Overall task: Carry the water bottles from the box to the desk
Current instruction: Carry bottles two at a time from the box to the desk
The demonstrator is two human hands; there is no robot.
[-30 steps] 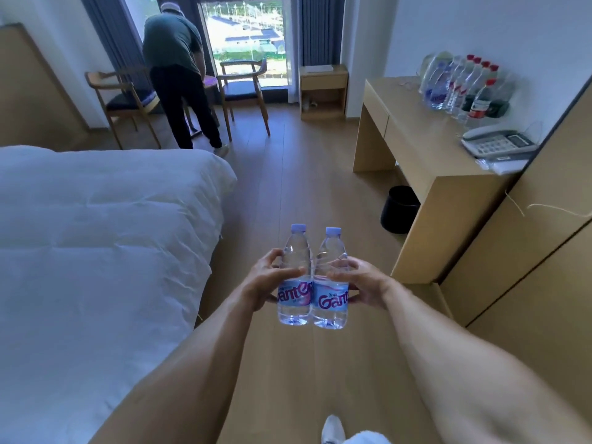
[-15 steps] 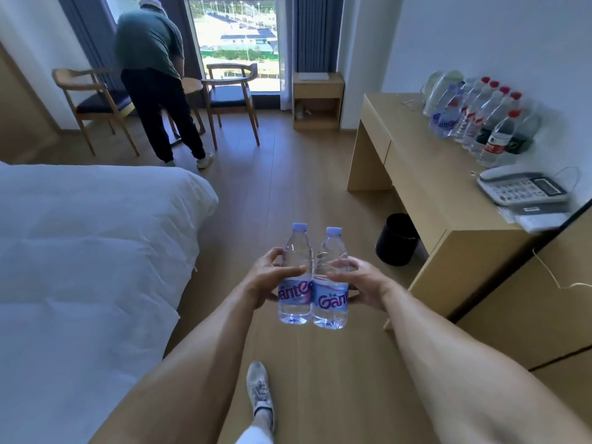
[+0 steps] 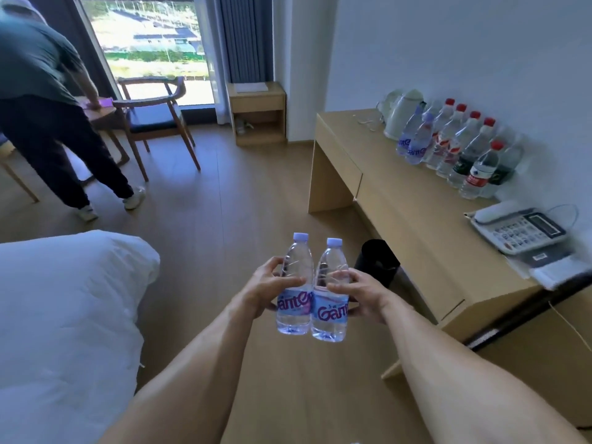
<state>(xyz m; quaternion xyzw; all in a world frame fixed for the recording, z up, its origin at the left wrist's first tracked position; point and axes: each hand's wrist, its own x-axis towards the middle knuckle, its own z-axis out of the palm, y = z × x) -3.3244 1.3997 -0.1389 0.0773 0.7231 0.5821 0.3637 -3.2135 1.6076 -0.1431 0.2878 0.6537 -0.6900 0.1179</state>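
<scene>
I hold two clear water bottles upright and side by side over the wooden floor. My left hand (image 3: 267,288) grips the left bottle (image 3: 295,302) around its middle. My right hand (image 3: 362,298) grips the right bottle (image 3: 330,310) the same way. Both have pale blue caps and blue labels. The light wooden desk (image 3: 413,219) stands to the right along the wall. Several water bottles (image 3: 448,145) stand in a row at its back edge, some with red caps. The box is not in view.
On the desk are a white kettle (image 3: 400,118) and a telephone (image 3: 519,230). A black bin (image 3: 378,262) sits on the floor by the desk. A white bed (image 3: 64,315) fills the left. A person (image 3: 41,100) stands by the chairs (image 3: 157,123) at the window.
The view has moved forward along the floor toward the desk, which is now closer on the right. Both hands keep the same grip on the two bottles.
</scene>
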